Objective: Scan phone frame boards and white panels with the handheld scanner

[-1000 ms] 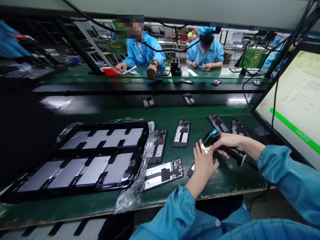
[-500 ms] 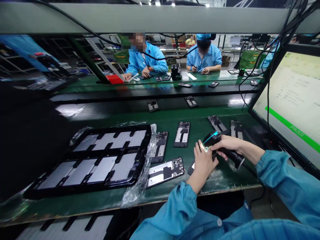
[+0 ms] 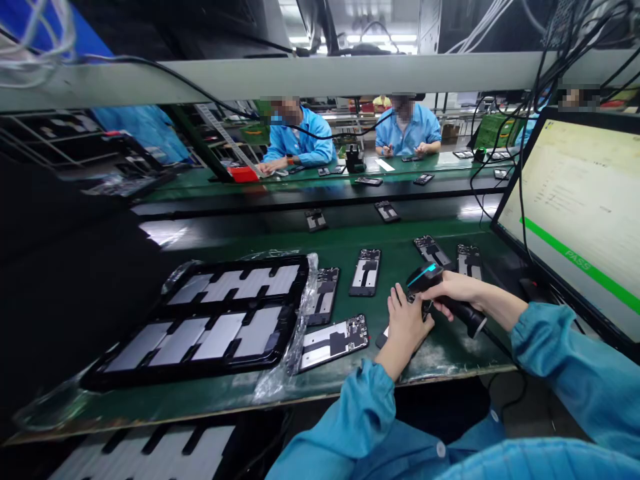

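My right hand [image 3: 453,291] is wrapped round a black barcode scanner [image 3: 463,313] with a blue stripe, its head pointing down and left. Beneath the scanner head lies an opened phone [image 3: 383,337], mostly covered by my hands. My left hand [image 3: 406,320] rests over that phone, its fingers pointing up beside the scanner head; whether it grips the phone's edge is hidden. Just left of it another opened phone [image 3: 334,343] lies tilted on the green bench, and an upright one [image 3: 365,272] lies beyond.
A black tray [image 3: 293,333] of silver batteries, edged with plastic film, stands at left. More opened phones [image 3: 469,261] lie at the back right, near a monitor [image 3: 585,207] showing a green PASS bar. Cables hang beside it. People in blue sit across the line.
The view has tilted up and shifted left, so the tray appears further right. The bright scanner light on the phone is gone. Both hands keep nearly the same pose.
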Motion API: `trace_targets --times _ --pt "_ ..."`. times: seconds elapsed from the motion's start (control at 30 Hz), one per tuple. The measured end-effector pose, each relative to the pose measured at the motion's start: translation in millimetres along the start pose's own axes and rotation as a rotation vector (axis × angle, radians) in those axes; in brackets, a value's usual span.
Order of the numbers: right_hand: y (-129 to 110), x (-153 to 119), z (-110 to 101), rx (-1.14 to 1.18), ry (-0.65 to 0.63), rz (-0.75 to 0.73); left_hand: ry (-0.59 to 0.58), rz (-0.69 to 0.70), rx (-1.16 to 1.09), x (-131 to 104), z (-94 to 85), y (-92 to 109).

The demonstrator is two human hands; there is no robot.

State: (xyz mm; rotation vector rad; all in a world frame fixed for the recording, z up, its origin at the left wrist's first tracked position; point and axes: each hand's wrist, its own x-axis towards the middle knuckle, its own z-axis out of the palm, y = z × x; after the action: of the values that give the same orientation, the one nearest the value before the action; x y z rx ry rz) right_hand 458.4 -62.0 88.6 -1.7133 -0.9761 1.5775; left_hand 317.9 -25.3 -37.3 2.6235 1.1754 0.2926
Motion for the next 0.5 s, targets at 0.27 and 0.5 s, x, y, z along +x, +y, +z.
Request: trace_targets --times 0.27,0.5 --pt "68 -8 -4 0.213 0.207 -0.053 -0.450 0.546 -0.152 38 -55.8 -63" --pt "95 2 -1 0.297 0.174 -0.043 -0.198 0.585 -0.082 51 -41.5 -43"
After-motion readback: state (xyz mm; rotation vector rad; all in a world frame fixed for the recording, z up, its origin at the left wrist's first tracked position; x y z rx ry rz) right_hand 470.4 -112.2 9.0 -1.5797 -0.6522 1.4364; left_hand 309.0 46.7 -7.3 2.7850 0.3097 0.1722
